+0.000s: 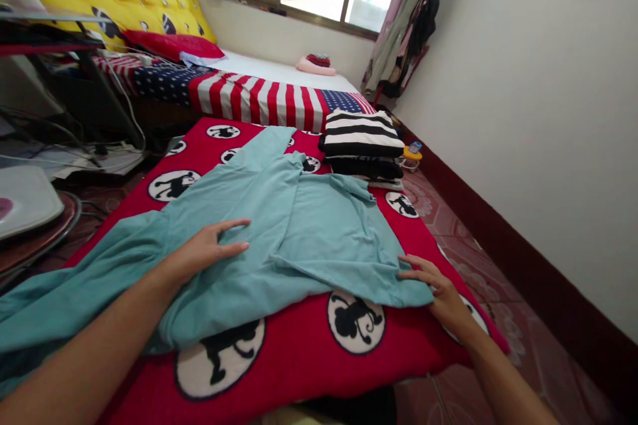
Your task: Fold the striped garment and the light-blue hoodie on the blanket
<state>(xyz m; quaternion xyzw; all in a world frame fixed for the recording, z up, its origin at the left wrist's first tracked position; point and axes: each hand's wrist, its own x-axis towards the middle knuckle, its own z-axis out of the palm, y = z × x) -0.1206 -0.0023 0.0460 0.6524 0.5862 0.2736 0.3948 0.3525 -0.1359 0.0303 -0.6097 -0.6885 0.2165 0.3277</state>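
A pale teal long-sleeved garment (319, 226) lies spread over a red cloth (294, 352) printed with white circles and black figures. Part of it is folded over itself on the right, and one sleeve trails off to the lower left. My left hand (207, 249) is over the middle of the garment, thumb and fingers apart, with nothing in them. At the garment's right end, my right hand (436, 285) rests its stretched fingers on the edge of the fabric. The thumb of that hand is mostly hidden.
A stack of folded clothes (363, 139), black-and-white striped on top, sits at the cloth's far right. Behind is a bed (279, 70) with a flag-patterned cover. Clothes hang (406, 26) near the window. A white wall (523, 99) runs along the right; a desk (54, 33) stands left.
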